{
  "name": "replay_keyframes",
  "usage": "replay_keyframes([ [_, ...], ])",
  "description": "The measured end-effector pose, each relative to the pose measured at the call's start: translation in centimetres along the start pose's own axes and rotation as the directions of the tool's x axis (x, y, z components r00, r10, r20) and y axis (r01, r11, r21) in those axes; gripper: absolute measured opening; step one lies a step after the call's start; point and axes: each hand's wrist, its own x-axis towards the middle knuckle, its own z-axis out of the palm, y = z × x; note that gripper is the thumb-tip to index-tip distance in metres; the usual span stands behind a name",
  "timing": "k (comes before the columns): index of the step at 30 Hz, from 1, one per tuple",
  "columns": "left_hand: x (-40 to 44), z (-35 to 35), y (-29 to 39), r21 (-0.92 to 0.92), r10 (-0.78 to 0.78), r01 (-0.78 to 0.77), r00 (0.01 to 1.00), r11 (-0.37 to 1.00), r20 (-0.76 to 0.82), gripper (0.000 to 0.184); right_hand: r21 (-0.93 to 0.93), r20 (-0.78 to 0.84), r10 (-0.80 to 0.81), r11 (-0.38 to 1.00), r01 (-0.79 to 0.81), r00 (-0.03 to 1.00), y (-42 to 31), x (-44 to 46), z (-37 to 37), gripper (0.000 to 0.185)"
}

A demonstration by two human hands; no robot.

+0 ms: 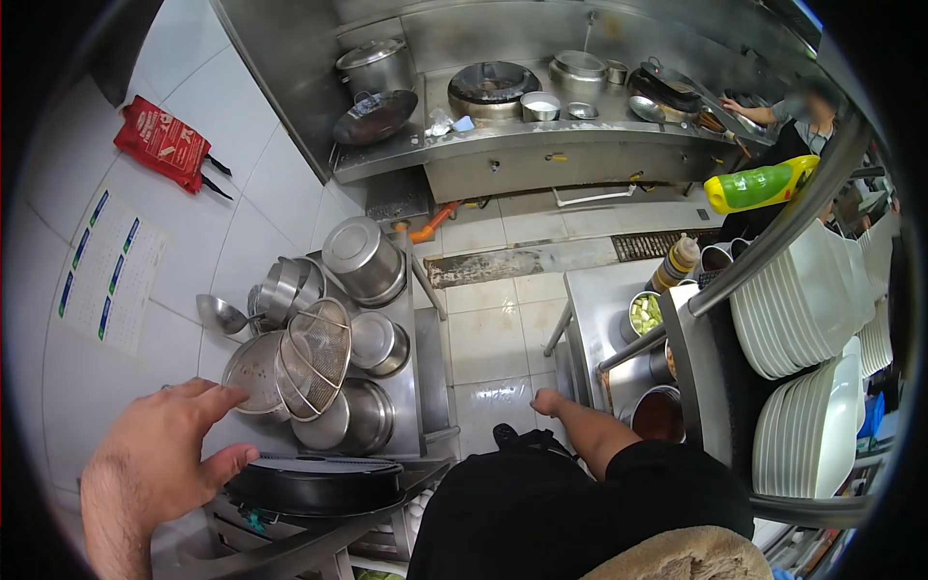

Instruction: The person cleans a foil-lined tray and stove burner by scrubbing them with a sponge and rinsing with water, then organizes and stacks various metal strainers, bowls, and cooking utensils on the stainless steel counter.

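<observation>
My left hand [164,459] is raised at the lower left, fingers stretched and thumb apart, with nothing in it. Its fingertips overlap the edge of a round metal pan [256,372] in view; whether they touch it I cannot tell. Against that pan leans a wire mesh strainer [314,358]. Below the thumb lies a black pan or tray [314,488] with a grey flat piece on top. Low beside my leg hangs my right hand [549,401], small in view and apart from the counter; its fingers are too unclear to read.
Metal pots [362,256] crowd the left steel shelf, beside a ladle [222,314]. Wok burners [493,87] line the back. At right stand a sauce bottle [674,266], a container of red sauce [657,416] and stacked white plates [807,425]. Another person [807,130] stands at the far right.
</observation>
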Motion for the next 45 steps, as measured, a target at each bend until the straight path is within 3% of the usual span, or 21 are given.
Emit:
replay_keyframes([
  [18,0.0,0.3,-0.2,-0.014,-0.009,0.008,1.0,1.0,-0.014,0.055,0.005,0.023,0.03,1.0,-0.03,0.999,-0.5,-1.4,-0.8,0.046],
  [21,0.0,0.4,-0.2,-0.017,-0.001,0.001,1.0,1.0,-0.023,0.055,-0.007,-0.056,-0.042,0.999,0.042,0.998,0.9,0.2,0.5,0.038],
  [33,0.0,0.2,-0.1,-0.011,0.017,-0.018,1.0,1.0,-0.023,0.054,-0.069,-0.089,-0.111,0.992,0.105,0.99,1.3,0.4,0.3,0.037],
  [45,0.2,0.2,-0.3,-0.023,-0.019,0.019,1.0,1.0,0.003,0.057,-0.065,0.009,0.006,0.998,-0.005,1.0,0.4,-1.0,0.2,0.042],
])
